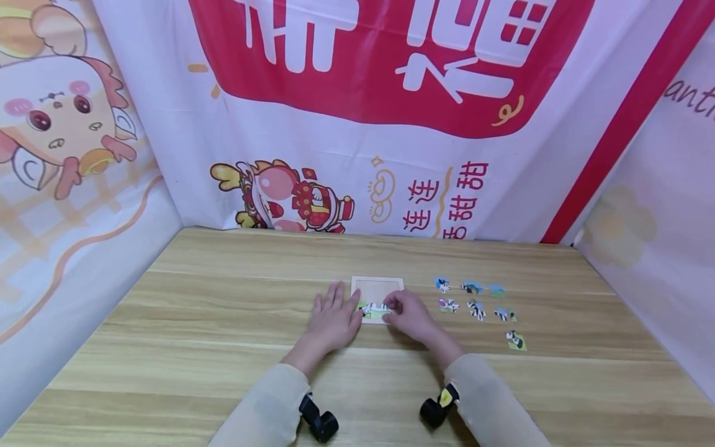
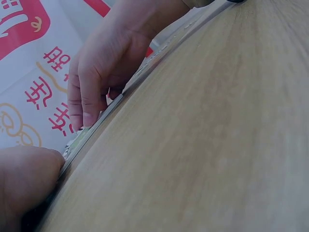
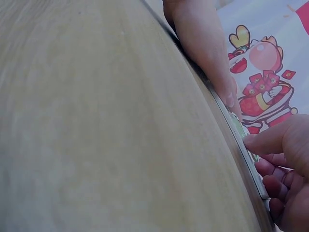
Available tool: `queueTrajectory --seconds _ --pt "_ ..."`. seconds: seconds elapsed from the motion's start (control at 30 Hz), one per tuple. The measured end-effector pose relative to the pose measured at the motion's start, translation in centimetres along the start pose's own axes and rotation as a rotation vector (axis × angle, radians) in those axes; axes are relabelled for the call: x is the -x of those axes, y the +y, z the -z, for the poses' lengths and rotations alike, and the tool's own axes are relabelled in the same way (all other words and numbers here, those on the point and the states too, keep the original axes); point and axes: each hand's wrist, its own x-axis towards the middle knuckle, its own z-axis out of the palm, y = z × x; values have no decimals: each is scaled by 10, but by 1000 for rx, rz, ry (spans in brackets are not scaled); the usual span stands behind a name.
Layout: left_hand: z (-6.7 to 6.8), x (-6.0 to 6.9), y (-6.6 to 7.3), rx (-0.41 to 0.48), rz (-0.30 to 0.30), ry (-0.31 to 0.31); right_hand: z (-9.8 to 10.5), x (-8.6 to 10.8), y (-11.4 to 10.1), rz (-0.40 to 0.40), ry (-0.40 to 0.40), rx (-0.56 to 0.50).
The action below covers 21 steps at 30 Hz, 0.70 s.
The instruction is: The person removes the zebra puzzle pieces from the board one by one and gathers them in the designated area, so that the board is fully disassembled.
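Note:
A small wooden puzzle tray [image 1: 377, 279] lies on the table, its lower part covered by joined puzzle pieces [image 1: 373, 310] with a black-and-white animal on green. My left hand [image 1: 333, 320] rests palm down at the tray's left side, its fingers extended and its thumb by the pieces. At the lower right of the tray, my right hand [image 1: 412, 316] has curled fingers and pinches a puzzle piece [image 1: 385, 307] between thumb and forefinger; the hand hides much of that piece. In the right wrist view the thumb [image 3: 263, 141] bears on the tray's edge.
Several loose puzzle pieces [image 1: 476, 309] lie spread to the right of the tray, and one loose piece [image 1: 515, 339] lies nearer me. The wooden table [image 1: 223, 298] meets a printed cloth [image 1: 313, 136] at its back edge. Cloth also hangs at both sides.

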Motion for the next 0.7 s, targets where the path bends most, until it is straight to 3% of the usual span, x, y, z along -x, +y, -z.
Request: queueTrajectory --seconds 0.3,0.7 --pt "0 0 1 -3 10 -4 -1 -2 2 -44 -16 -83" --pt "0 0 0 7 1 -2 1 0 2 -19 -36 -60"
